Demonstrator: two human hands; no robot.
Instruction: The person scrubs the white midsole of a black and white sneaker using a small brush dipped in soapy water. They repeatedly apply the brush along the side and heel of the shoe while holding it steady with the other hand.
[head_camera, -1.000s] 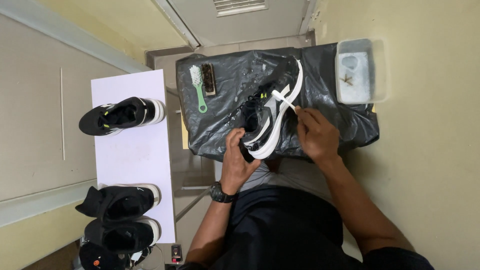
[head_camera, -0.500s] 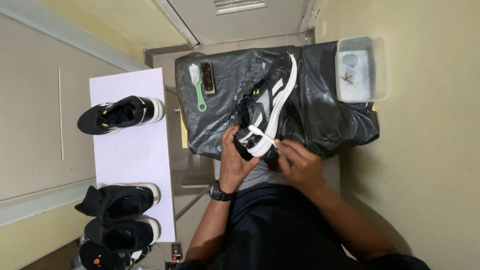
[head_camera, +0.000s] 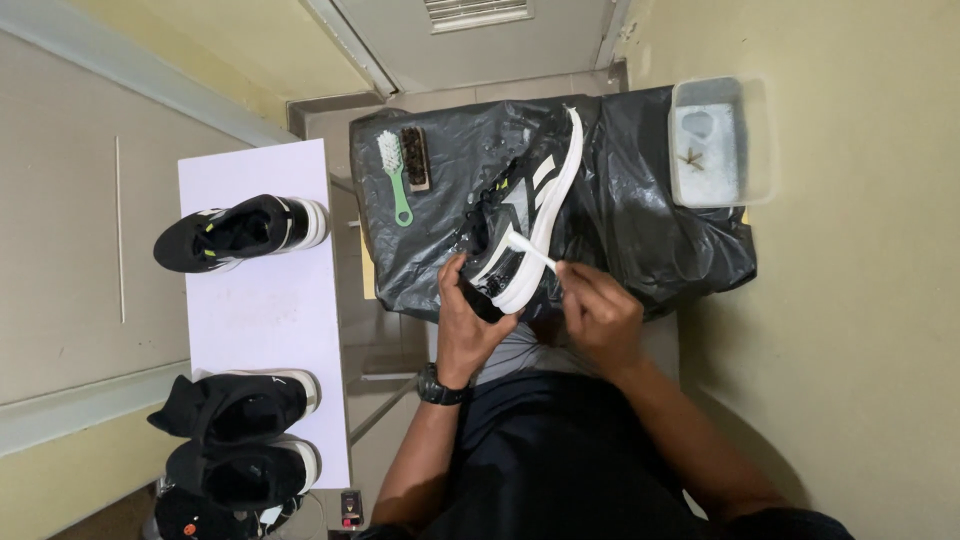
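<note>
From my remote view, the right hand (head_camera: 598, 318) pinches a small white brush (head_camera: 530, 250) whose bristle end lies against the white sole edge of the black sneaker (head_camera: 520, 225), while the left hand (head_camera: 468, 325) wraps closed around the shoe's heel end from the near side. The sneaker lies on its side over the black plastic sheet (head_camera: 650, 220), long axis running from the hands away and slightly right toward its toe. The right hand sits just right of the sole, nearer the working edge; a green-handled brush (head_camera: 397, 180) lies well apart, left.
</note>
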